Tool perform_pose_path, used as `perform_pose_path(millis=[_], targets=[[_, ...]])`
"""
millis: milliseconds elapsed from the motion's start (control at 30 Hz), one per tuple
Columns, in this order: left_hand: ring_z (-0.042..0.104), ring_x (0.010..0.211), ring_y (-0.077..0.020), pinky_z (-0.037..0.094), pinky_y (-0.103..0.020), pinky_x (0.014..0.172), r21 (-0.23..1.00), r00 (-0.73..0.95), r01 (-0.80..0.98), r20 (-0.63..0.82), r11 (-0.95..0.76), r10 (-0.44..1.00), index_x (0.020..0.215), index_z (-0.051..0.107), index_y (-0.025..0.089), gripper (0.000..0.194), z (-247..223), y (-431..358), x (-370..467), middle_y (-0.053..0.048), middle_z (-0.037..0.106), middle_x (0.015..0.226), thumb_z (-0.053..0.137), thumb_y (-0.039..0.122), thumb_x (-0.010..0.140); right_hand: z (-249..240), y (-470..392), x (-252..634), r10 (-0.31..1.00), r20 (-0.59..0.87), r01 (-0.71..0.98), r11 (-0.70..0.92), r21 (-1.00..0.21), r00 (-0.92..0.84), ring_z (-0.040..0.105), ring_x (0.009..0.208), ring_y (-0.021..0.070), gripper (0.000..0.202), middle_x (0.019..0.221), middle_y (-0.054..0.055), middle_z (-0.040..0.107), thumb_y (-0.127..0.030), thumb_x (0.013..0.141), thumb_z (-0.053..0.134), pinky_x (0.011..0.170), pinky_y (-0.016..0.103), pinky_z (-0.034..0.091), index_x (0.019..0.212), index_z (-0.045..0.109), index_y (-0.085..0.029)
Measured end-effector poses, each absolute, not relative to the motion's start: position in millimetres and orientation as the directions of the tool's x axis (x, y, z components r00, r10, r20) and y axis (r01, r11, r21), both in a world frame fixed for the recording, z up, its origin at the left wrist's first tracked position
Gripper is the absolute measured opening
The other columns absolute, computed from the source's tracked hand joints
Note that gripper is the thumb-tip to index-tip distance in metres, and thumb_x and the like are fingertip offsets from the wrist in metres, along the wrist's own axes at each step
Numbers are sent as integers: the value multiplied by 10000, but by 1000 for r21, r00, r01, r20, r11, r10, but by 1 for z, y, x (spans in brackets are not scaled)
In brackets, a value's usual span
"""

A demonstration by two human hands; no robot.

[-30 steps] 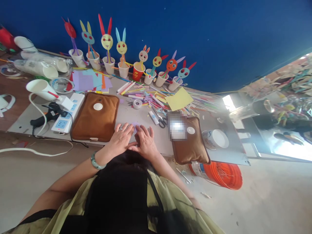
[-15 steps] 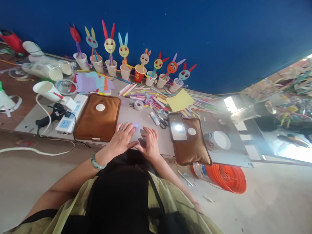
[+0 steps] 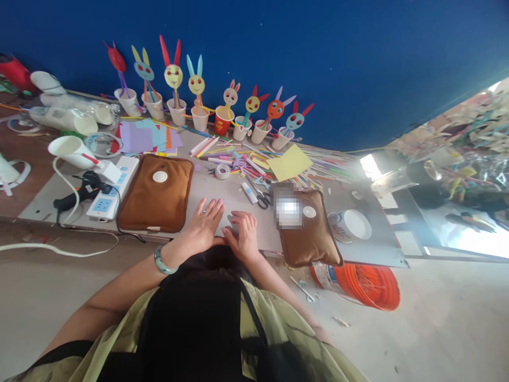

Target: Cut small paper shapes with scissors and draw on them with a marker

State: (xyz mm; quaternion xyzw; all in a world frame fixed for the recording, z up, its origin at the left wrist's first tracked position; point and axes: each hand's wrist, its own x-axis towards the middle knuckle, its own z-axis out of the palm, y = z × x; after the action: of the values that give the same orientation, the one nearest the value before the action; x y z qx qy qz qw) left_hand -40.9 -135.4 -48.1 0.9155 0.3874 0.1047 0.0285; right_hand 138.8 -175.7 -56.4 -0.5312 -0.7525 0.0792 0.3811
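Observation:
My left hand [image 3: 201, 229] lies flat near the table's front edge, fingers stretched out. A sliver of purple paper [image 3: 219, 200] peeks out at its fingertips; the rest is hidden beneath the palm. Just to the right rests my right hand [image 3: 243, 234], loosely bent with the thumb apart and nothing visible in it. The two thumbs are close together. A brown hot-water bag [image 3: 157, 196] is left of my left hand. Right of my right hand are a glue stick [image 3: 249, 193], black-handled scissors [image 3: 263, 198] and a second brown bag [image 3: 312, 233] with a blurred bright object [image 3: 287, 207] on it.
Several paper rabbit figures in cups [image 3: 200, 118] line the blue wall. Coloured paper [image 3: 137, 137], a yellow sheet [image 3: 291, 162], pens and a tape roll [image 3: 222, 171] lie behind my hands. At left are a power strip [image 3: 104, 204] and glue gun [image 3: 81, 192]; an orange bucket [image 3: 374, 286] stands below.
My left hand has flattened and slid over the small purple disc, which was in plain view beside its fingertips. My right hand has stayed almost in place. The view has shifted slightly.

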Motion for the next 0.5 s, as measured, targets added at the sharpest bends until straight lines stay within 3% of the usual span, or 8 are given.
perform_pose_path(millis=[500], targets=[[212, 1513, -351, 166, -505, 1235, 169, 684, 709, 67, -684, 726, 1520, 324, 6, 939, -57, -126, -36, -237, 242, 1615, 554, 609, 837, -51, -178, 139, 846, 518, 708, 440, -553, -122, 577, 1042, 261, 169, 1094, 118, 649, -382, 959, 530, 938, 465, 427, 995, 525, -217]])
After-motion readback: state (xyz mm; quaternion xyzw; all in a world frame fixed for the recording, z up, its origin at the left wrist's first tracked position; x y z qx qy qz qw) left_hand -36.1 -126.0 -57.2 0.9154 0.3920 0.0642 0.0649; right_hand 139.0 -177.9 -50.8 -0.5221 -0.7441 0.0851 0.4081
